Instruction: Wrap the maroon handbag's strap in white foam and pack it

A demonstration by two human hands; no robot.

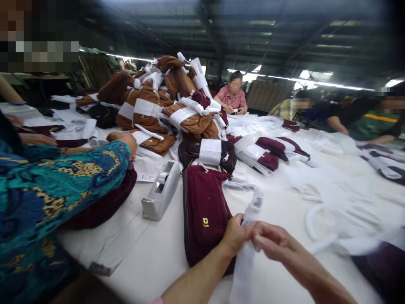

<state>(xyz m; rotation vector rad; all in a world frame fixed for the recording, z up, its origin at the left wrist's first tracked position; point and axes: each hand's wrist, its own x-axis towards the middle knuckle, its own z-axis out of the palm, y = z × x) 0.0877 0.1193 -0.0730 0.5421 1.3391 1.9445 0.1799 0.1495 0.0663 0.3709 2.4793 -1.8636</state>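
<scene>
A maroon bag [207, 207] with small gold letters lies on the white table in front of me. From its far end a strap wrapped in white sheet [255, 198] curves round to its right side. My left hand [234, 234] is closed on this white-wrapped strap, close against the bag's right edge. Just to the right, my right hand [272, 240] pinches the same white wrapping with thumb and fingers. The loose white length hangs down below both hands toward the table's near edge. What lies inside the wrapping between my fingers is hidden.
A grey tape dispenser [161, 190] stands left of the bag. Behind are a dark brown bag [207, 154] and a heap of brown bags [148, 105]. A co-worker's patterned sleeve [79, 177] reaches in at left. White wrapping [332, 202] covers the right side; more people work beyond.
</scene>
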